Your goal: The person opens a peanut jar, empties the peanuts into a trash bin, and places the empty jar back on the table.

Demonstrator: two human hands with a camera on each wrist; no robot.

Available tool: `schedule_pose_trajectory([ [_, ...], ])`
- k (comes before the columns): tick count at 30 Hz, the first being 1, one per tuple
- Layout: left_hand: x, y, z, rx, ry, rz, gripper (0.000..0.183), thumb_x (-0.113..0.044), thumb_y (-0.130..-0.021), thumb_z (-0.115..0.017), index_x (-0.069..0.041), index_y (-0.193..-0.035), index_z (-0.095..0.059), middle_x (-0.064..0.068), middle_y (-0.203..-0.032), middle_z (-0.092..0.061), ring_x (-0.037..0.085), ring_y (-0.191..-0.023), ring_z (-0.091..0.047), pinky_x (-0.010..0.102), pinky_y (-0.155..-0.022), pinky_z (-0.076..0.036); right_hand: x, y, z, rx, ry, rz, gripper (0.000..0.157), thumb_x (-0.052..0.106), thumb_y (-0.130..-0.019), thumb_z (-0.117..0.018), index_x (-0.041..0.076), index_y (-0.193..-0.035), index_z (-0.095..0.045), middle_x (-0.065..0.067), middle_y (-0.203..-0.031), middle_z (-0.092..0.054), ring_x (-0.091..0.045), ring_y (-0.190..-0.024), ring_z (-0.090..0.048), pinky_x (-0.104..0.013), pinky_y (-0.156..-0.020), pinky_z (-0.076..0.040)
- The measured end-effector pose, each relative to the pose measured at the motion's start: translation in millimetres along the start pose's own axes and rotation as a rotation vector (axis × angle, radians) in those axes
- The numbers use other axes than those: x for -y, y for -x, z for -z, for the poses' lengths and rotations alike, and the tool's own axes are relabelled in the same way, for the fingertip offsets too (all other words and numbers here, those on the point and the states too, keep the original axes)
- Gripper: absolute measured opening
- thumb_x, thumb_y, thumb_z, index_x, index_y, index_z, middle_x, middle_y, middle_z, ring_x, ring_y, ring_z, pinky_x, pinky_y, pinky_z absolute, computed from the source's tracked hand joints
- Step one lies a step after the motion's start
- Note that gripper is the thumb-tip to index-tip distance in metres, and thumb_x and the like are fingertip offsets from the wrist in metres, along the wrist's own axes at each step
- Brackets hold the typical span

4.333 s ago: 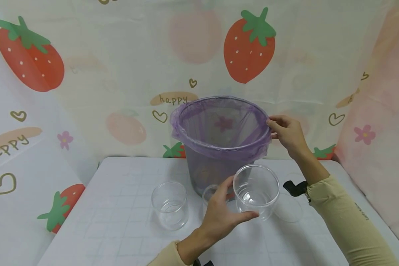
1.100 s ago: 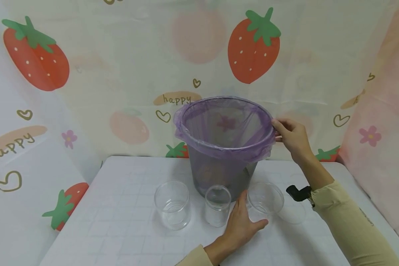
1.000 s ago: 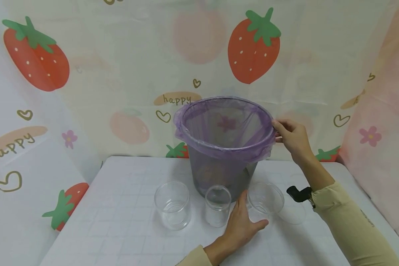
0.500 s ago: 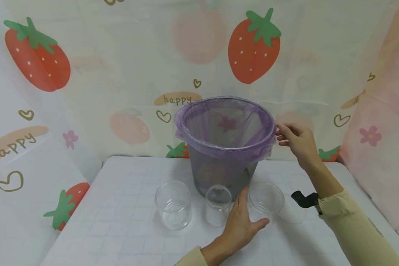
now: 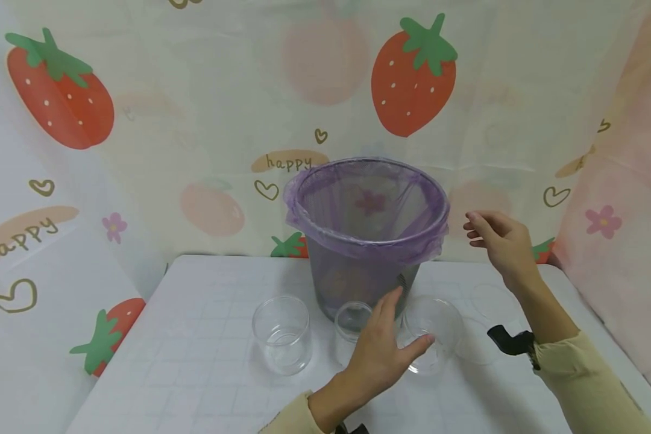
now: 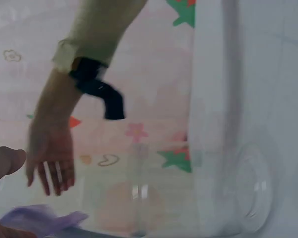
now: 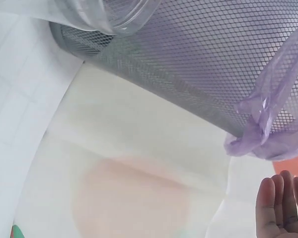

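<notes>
In the head view a mesh wastebasket [image 5: 358,283] stands at the back of the table, with a purple bin liner [image 5: 369,241] folded over its rim. Three clear glass jars line up before it: a wide one [image 5: 282,337] at left, a narrow one [image 5: 344,349] partly behind my left hand, and another wide one [image 5: 439,325] at right. My left hand [image 5: 371,355] is beside that right jar, thumb and fingers spread, the thumb overlapping it. My right hand [image 5: 507,247] is in the air right of the rim, fingers loosely bent and holding nothing.
The white table [image 5: 195,374] carries faint grid lines, and pale rings of light show right of the jars. A strawberry-print cloth [image 5: 217,108] hangs behind and on both sides. Dark cameras are strapped to my wrists.
My left hand has lowered the right jar to the table, let go and moved up and left. My right hand has come off the liner's rim and moved right and slightly down.
</notes>
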State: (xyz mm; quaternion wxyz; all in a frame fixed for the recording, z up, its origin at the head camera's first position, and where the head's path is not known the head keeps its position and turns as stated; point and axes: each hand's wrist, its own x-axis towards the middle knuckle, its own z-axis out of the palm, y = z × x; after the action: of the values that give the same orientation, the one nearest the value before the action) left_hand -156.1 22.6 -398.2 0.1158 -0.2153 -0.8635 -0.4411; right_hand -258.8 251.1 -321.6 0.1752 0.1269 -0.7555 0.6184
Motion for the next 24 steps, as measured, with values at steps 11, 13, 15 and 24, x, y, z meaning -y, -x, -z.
schedule_pose_trajectory([
  [11,4.2,-9.8,52.6,-0.101,0.047,-0.057,0.074,-0.032,-0.085,-0.075,-0.002,-0.143,-0.041,0.013,-0.143,-0.050,0.028,-0.135,-0.047,0.046,-0.110,-0.041,-9.8,18.0,8.1,-0.018,0.294,0.047,0.022,0.017,-0.099,-0.056,0.006,-0.116,-0.065,0.028,-0.088,-0.062,0.009,-0.079,-0.060,-0.007,-0.073,-0.050],
  [13,8.2,-9.8,59.8,-0.113,0.043,-0.062,0.072,-0.032,-0.085,-0.075,-0.004,-0.143,-0.042,0.012,-0.143,-0.051,0.028,-0.135,-0.047,0.047,-0.110,-0.041,-10.3,20.9,9.1,-0.020,0.335,0.051,0.029,0.017,-0.099,-0.056,-0.002,-0.120,-0.063,0.032,-0.088,-0.060,0.011,-0.079,-0.059,-0.005,-0.072,-0.049],
  [15,12.4,-10.0,66.8,-0.118,0.035,-0.057,0.071,-0.033,-0.085,-0.074,-0.005,-0.143,-0.043,0.011,-0.143,-0.050,0.027,-0.135,-0.047,0.047,-0.110,-0.041,-11.0,23.7,10.5,-0.013,0.364,0.051,0.032,0.018,-0.099,-0.056,-0.004,-0.123,-0.061,0.035,-0.090,-0.058,0.012,-0.080,-0.058,-0.004,-0.072,-0.047],
  [24,33.4,-11.1,101.3,-0.108,-0.001,-0.075,0.059,-0.028,-0.087,-0.074,-0.007,-0.137,-0.051,0.010,-0.139,-0.055,0.026,-0.133,-0.050,0.046,-0.110,-0.041,-16.7,32.8,14.5,0.022,0.464,0.007,0.040,0.031,-0.099,-0.056,0.002,-0.127,-0.061,0.037,-0.098,-0.051,0.021,-0.090,-0.051,0.000,-0.077,-0.041],
])
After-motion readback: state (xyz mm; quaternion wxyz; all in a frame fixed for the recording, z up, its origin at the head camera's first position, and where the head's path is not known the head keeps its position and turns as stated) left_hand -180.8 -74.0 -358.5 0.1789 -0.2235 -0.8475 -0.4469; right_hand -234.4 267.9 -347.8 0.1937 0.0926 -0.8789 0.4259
